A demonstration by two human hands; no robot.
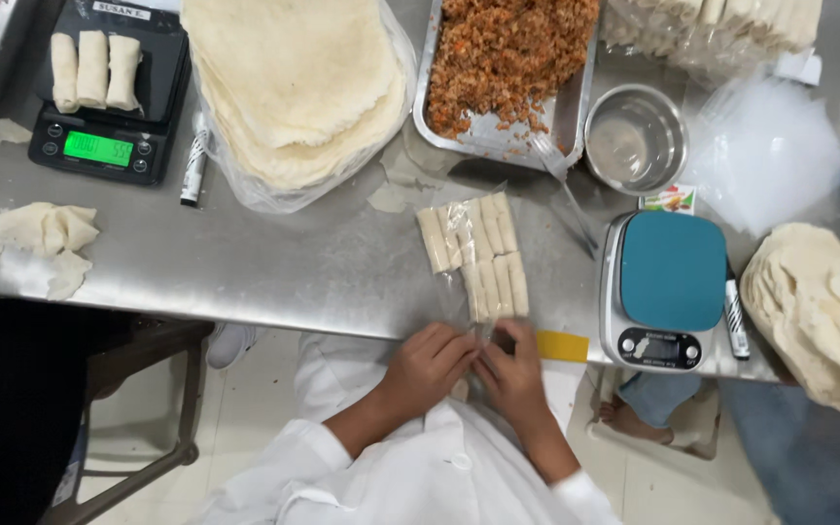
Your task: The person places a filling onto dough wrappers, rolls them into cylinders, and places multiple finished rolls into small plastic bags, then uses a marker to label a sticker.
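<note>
Clear plastic bag [475, 255] w/ pale, smooth cylindrical rolls in two rows, lying mid-frame on a scuffed steel table [274, 262]. Left hand [430, 365] & right hand [514, 367] meet at the table's near edge, lower centre, fingers pinched shut on the bag's open end; rolls sit just above the grip. Upper centre: stack of floury round wrappers [294, 83], tray of crumbly orange-brown filling [503, 58]. Teal-topped scale [665, 290] at right. Tiled floor below.
</note>
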